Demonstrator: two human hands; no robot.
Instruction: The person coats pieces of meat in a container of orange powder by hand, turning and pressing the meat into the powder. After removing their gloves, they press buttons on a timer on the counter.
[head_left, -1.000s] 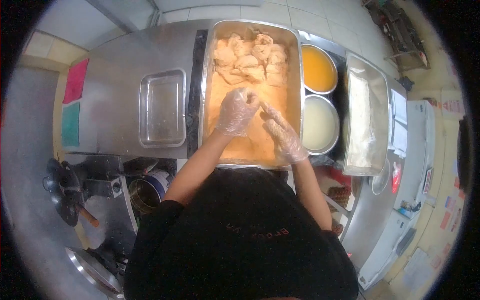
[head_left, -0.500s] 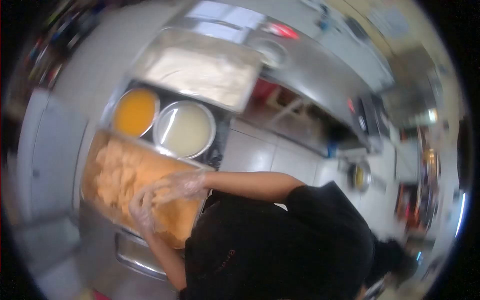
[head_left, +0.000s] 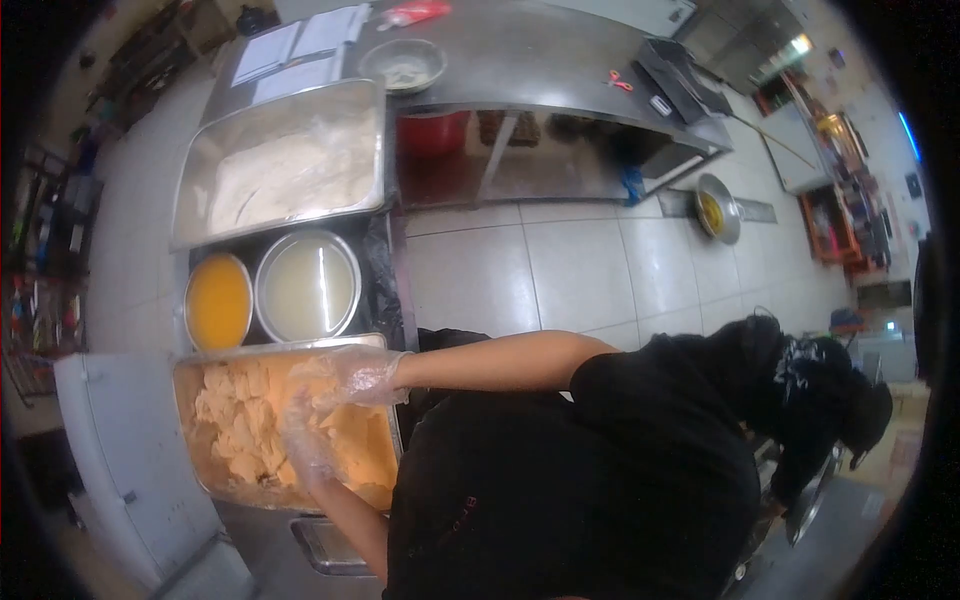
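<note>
My right hand (head_left: 360, 375), in a clear plastic glove, is curled over soft orange dough (head_left: 240, 420) in a deep metal tray (head_left: 190, 470). Just below it, my left hand (head_left: 312, 450), gloved too, has its fingers bent into the same dough. The fingertips of the two hands are close together, with dough between them, and are partly blurred. Lumps of dough lie on the tray's far side, a smoother mass on the side near my body.
Beyond the tray stand a bowl of orange liquid (head_left: 218, 300), a bowl of pale liquid (head_left: 308, 285) and a tray of white powder (head_left: 290, 180). A steel table (head_left: 530, 60) holds papers and red scissors (head_left: 620, 82). Another person in a black cap (head_left: 865, 410) is at the right.
The view has turned and sharpened, so trays and bowls appear more upright. Both hands remain in the dough, drawn closer together. The other person shows more clearly.
</note>
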